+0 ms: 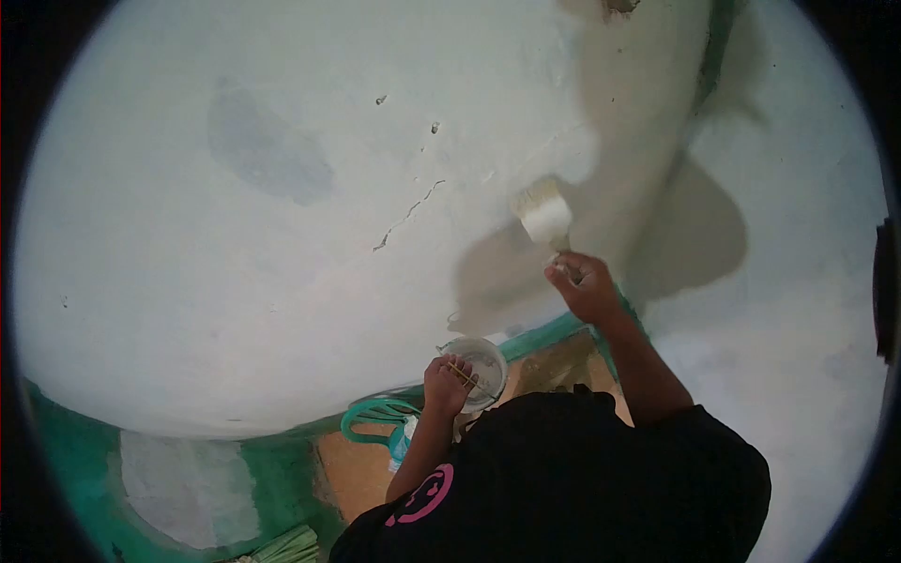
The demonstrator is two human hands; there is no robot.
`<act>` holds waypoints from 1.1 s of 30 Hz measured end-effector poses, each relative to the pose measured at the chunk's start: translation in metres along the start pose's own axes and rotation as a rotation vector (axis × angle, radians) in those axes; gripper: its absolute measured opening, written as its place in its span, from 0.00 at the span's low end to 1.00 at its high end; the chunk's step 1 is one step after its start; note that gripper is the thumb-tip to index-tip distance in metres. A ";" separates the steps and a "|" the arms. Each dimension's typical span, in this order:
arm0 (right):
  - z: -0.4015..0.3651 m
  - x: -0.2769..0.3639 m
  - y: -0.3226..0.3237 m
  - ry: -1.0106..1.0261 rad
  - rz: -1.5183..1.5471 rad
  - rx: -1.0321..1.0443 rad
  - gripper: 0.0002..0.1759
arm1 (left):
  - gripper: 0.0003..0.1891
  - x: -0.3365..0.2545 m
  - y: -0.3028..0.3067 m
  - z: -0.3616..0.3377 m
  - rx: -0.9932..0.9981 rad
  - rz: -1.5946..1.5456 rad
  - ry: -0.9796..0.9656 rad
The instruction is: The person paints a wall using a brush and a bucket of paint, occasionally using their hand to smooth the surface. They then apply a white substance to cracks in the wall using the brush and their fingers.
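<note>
My right hand (584, 284) grips the handle of a wide paintbrush (545, 218), its bristles up against or very close to the pale wall (310, 281); contact cannot be made out. Lower down, my left hand (449, 383) is closed around the thin handle of a small bucket (498, 368). The bucket hangs in front of my body and has whitish liquid inside. A crack (409, 216) and a few small holes mark the wall to the left of the brush.
Below my left hand stands a teal plastic chair (355, 422) with a light cloth or bag on it. The lower wall has a green band (282, 474) with a whitish patch. A bundle of green stalks (286, 546) lies at the bottom left. A wall corner runs to my right.
</note>
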State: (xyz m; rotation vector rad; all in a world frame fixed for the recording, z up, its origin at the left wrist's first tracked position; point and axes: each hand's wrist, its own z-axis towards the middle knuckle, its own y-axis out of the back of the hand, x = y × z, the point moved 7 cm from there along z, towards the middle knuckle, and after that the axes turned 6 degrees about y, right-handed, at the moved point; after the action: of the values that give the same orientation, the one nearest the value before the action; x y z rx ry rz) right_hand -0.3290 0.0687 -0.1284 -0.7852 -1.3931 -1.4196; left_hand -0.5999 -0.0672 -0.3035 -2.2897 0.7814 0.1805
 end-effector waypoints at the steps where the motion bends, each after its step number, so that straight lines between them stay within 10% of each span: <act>1: -0.001 -0.023 -0.013 0.004 -0.001 0.007 0.22 | 0.07 0.000 0.000 0.001 -0.001 0.007 -0.003; 10: -0.006 -0.089 -0.031 -0.322 0.010 0.173 0.25 | 0.06 0.001 -0.010 -0.014 0.013 0.043 0.020; 18: 0.002 0.083 0.041 0.129 0.359 -0.115 0.17 | 0.06 0.000 0.000 -0.009 0.010 0.064 0.001; 25: 0.003 -0.042 -0.013 0.202 0.014 -0.160 0.16 | 0.06 -0.001 -0.002 -0.008 0.027 0.032 0.002; 27: -0.019 -0.086 -0.039 -0.381 0.310 0.081 0.15 | 0.06 -0.002 -0.008 -0.013 0.062 0.039 -0.008; 31: -0.033 -0.060 -0.022 -0.559 0.456 0.057 0.16 | 0.06 -0.001 -0.010 -0.020 -0.001 0.063 -0.012; 33: -0.013 -0.002 0.004 -0.263 0.486 -0.002 0.16 | 0.06 -0.001 -0.009 -0.019 0.029 0.082 -0.005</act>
State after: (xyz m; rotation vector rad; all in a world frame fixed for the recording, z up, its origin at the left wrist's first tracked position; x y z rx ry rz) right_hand -0.3226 0.0573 -0.1304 -1.2494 -1.2770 -0.9640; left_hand -0.5970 -0.0744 -0.2835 -2.2305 0.8707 0.2109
